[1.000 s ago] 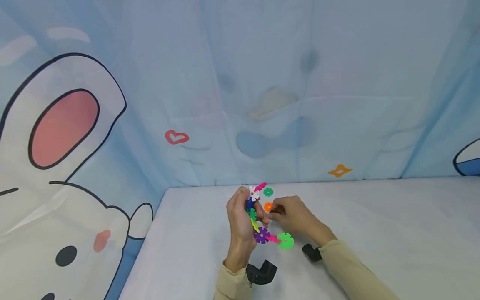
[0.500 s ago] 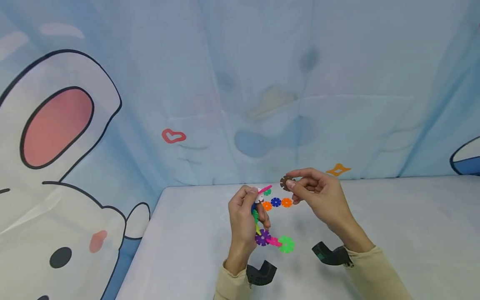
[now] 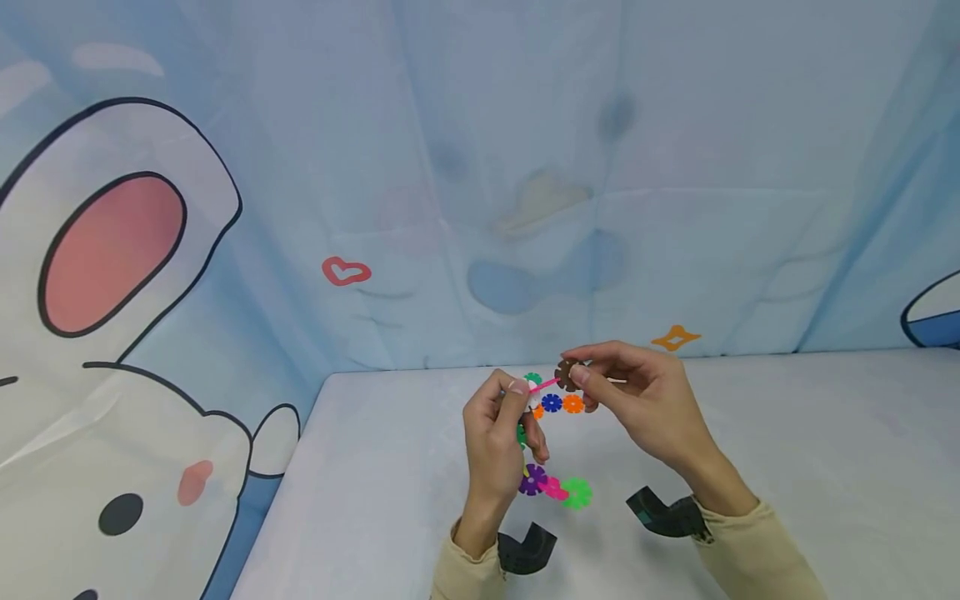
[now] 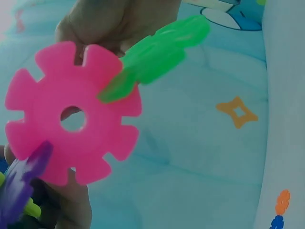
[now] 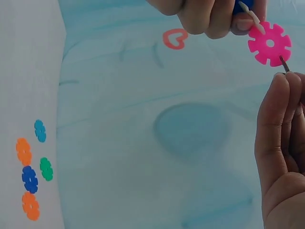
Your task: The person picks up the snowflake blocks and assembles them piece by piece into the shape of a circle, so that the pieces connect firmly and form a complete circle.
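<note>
My left hand (image 3: 491,437) grips a chain of interlocking notched plastic discs, its thumb and fingers pinching near a white disc (image 3: 534,397). A pink disc (image 5: 282,47) juts from that top end. Below the hand hang a purple disc (image 3: 533,480), a second pink disc (image 4: 43,105) and a bright green disc (image 3: 577,493); the fingers hide part of the chain's middle. Between thumb and fingertips, my right hand (image 3: 663,408) pinches a brown disc (image 3: 566,375). Its edge meets the rim of the upper pink disc at a notch.
Several loose discs lie on the white table (image 3: 375,467) beyond the hands, among them a blue one (image 3: 552,403), an orange one (image 3: 573,404), a green one (image 5: 46,169) and a light blue one (image 5: 40,131). A printed curtain (image 3: 450,167) hangs behind the table.
My right hand has lifted the brown disc off the table and brought it to the upper pink disc. My left hand has shifted slightly right with the chain.
</note>
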Demonstrator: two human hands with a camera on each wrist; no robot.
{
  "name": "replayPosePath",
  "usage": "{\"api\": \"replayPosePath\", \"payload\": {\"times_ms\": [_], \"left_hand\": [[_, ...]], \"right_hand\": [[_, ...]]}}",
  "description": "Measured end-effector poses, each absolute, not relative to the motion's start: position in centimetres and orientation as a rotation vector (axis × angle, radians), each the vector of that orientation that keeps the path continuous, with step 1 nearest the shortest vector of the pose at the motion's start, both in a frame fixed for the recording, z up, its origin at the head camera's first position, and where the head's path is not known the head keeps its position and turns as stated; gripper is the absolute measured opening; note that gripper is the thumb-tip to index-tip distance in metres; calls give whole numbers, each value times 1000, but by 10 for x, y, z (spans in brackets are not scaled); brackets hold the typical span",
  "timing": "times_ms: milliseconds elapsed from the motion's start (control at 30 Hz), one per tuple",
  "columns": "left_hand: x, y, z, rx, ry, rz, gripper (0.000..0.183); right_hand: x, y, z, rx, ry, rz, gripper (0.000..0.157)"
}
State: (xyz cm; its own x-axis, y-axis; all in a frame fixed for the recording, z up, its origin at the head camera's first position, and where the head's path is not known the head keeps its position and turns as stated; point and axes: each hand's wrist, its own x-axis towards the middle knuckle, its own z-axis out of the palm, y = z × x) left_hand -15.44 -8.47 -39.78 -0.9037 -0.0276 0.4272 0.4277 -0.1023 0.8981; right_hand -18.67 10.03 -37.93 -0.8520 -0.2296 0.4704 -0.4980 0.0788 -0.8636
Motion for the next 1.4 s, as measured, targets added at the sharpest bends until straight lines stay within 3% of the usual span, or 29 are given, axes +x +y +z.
{"api": "replayPosePath", "payload": {"times_ms": [367,1067,1400], "left_hand": [[-150,-78,-398,-519,-1880,-1881,31],[-160,-100,-395,-131,-1924,-2212,34],[-167,-124,-395,12,-1779,-2239,33]], "right_hand": [[-180,97,-376,776,-2066,1844,22],[-195,81,-396,689,-2177,1699,17],[-241,66,-456,736,-2689,1251,30]]}}
